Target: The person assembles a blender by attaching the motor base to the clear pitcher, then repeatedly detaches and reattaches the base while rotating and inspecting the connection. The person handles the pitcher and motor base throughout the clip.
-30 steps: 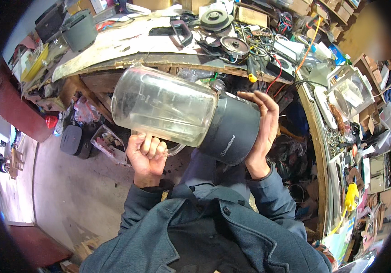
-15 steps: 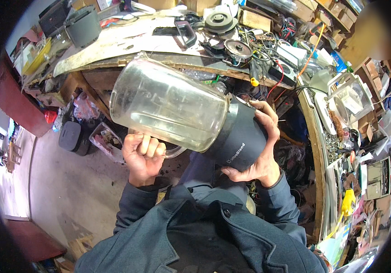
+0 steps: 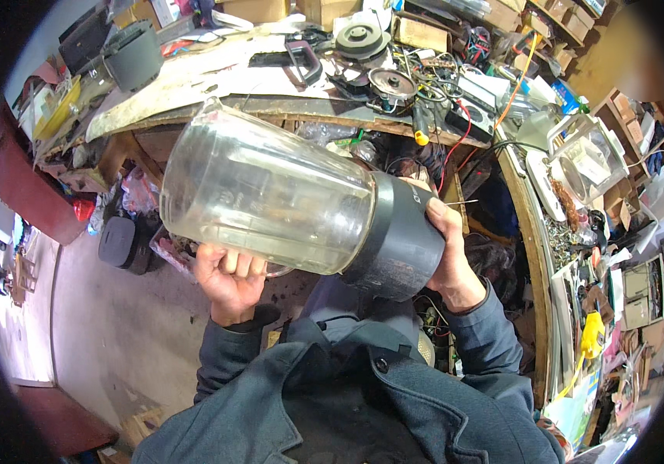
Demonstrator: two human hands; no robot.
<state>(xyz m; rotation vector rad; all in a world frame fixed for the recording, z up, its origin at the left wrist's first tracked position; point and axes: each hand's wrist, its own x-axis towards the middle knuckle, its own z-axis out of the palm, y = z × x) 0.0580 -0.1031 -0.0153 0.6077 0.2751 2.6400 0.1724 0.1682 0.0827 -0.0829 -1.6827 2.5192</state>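
A large clear blender jug (image 3: pixel 270 189) lies tilted on its side in front of me, spout end to the left. Its plastic looks hazy. My left hand (image 3: pixel 231 284) is closed in a fist round the handle on the jug's near side, and most of the handle is hidden. At the jug's right end is a black base (image 3: pixel 397 240) with scuffs on its near side. My right hand (image 3: pixel 453 259) grips the base's right end, its thumb on top and the other fingers mostly hidden behind and under it.
Beyond the jug runs a cluttered workbench (image 3: pixel 169 89) with a grey container (image 3: pixel 132 58), a dark C-shaped frame (image 3: pixel 303 63), a round motor part (image 3: pixel 392 87) and tangled wires. Another clear jug (image 3: pixel 588 162) stands on the right-hand bench. A dark bin (image 3: pixel 119 243) sits on the floor.
The jug and base have shifted slightly left and rolled, so the printed side of the base has turned away. My right hand's thumb is now on top of the base.
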